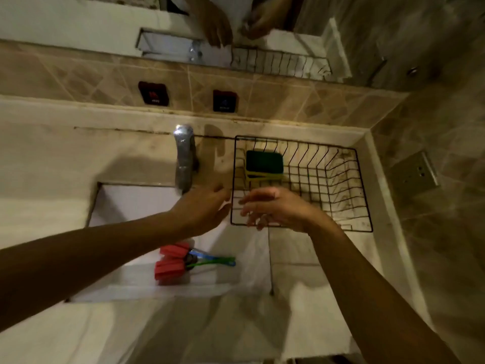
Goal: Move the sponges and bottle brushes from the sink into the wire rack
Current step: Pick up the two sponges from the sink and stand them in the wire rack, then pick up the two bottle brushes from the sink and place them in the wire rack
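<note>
Hovering empty and spread-fingered, the left hand (207,208) and right hand (273,208) flank the wire rack's (363,190) near-left corner; sponges (264,164) sit inside it, brushes (183,261) await in the sink (131,200) beside it.

Green-and-yellow sponges (264,165) in black wire rack (341,179); red-headed bottle brushes (183,260), blue and green handles.

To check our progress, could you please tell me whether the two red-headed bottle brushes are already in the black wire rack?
No, the two red-headed bottle brushes lie in the white sink, outside the black wire rack.
</note>
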Action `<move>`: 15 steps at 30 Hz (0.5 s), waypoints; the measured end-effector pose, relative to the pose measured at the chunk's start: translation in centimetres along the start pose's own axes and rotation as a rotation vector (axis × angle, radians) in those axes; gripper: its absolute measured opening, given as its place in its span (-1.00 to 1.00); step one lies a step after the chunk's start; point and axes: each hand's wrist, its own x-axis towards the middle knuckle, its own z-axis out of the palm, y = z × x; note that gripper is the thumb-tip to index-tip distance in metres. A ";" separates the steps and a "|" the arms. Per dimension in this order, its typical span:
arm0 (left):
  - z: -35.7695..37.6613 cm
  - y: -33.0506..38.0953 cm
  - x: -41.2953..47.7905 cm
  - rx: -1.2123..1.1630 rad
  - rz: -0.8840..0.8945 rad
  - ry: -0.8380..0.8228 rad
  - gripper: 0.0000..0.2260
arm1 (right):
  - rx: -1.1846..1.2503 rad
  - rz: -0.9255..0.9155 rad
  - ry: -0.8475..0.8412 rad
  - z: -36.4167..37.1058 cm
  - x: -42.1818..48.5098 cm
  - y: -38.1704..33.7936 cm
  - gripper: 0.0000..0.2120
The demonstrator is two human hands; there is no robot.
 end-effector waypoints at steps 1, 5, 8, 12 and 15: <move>0.0 -0.2 -1.3 -0.002 -0.041 -0.040 -0.86 | -0.050 0.053 -0.082 1.8 -0.3 0.6 -0.85; 2.1 -1.8 -6.0 0.068 -0.241 -0.274 -0.82 | -0.422 0.150 -0.097 7.8 1.8 4.6 -0.80; 4.6 -2.8 -8.8 0.080 -0.339 -0.420 -0.79 | -0.572 0.136 0.022 10.5 4.6 7.8 -0.73; 8.2 -4.0 -11.4 -0.030 -0.413 -0.428 -0.77 | -0.652 0.145 0.093 12.2 7.7 11.4 -0.68; 11.3 -4.6 -12.4 -0.046 -0.410 -0.418 -0.78 | -0.707 0.126 0.131 12.9 10.1 13.6 -0.68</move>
